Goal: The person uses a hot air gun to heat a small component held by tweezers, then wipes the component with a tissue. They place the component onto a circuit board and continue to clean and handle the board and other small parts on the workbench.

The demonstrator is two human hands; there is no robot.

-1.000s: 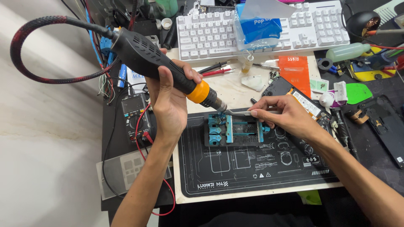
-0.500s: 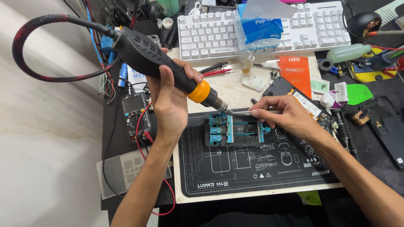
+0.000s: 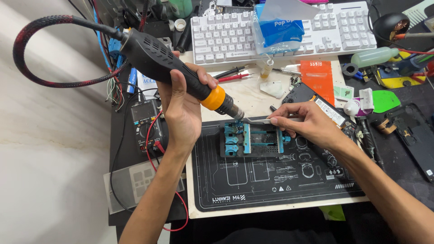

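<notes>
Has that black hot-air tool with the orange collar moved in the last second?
No. The hot-air tool in the left hand keeps its nozzle at the same corner of the blue holder.

A white keyboard [image 3: 280, 31], a multimeter [image 3: 145, 124] and an orange packet [image 3: 318, 77] lie on the bench.

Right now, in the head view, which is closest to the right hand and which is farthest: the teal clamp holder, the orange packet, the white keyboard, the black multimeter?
From the right hand:
1. Teal clamp holder, just left of and below the fingers.
2. Flat orange packet, above the hand.
3. White keyboard, along the top of the bench.
4. Black multimeter with red leads, far left, past the left hand.
</notes>
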